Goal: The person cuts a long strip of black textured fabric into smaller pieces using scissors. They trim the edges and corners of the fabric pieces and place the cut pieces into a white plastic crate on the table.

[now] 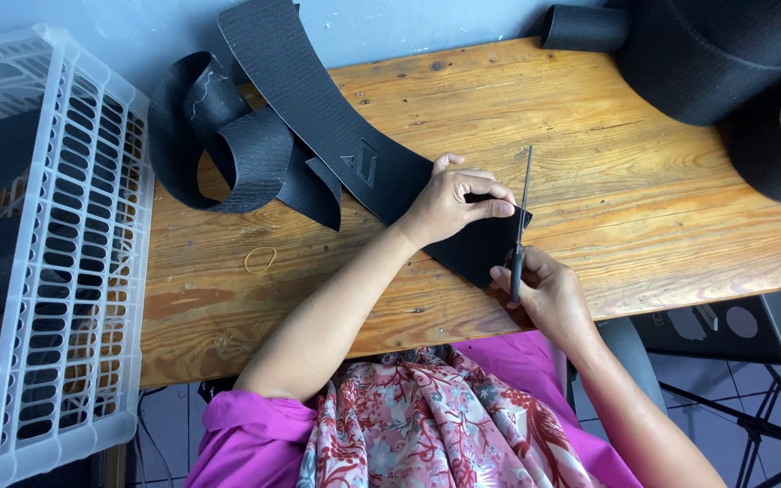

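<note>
A wide black woven strap [336, 126] lies curled across the wooden table [644, 226], its end pinned flat by the left hand [449, 203], while the right hand [544, 294] grips scissors [522, 221], apparently cutting it.

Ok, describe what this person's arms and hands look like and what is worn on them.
Both arms are bare from the upper arm down. The left hand and right hand wear no gloves, and no rings, watch or bracelets show. Short bright magenta sleeves end high on the arms. A pink scarf with a red floral pattern hangs between them.
</note>
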